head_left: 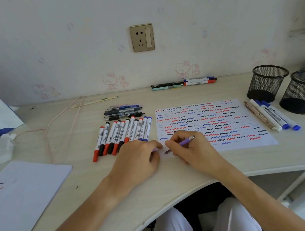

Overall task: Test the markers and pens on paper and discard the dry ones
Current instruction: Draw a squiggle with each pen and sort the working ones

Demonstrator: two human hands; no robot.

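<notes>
No wording can be read: the print on the barrels of the markers [123, 134] at 9 o'clock from the scribbled paper [225, 121] is too small to make out.

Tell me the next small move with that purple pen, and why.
Probably draw a short squiggle: the right hand holds the purple pen with its nib on the paper's bare near-left corner, while the left hand rests beside it.

Left hand [137, 156]: palm down, fingers curled. Right hand [187, 146]: fingers curled in writing grip. Forearms converging forward.
</notes>
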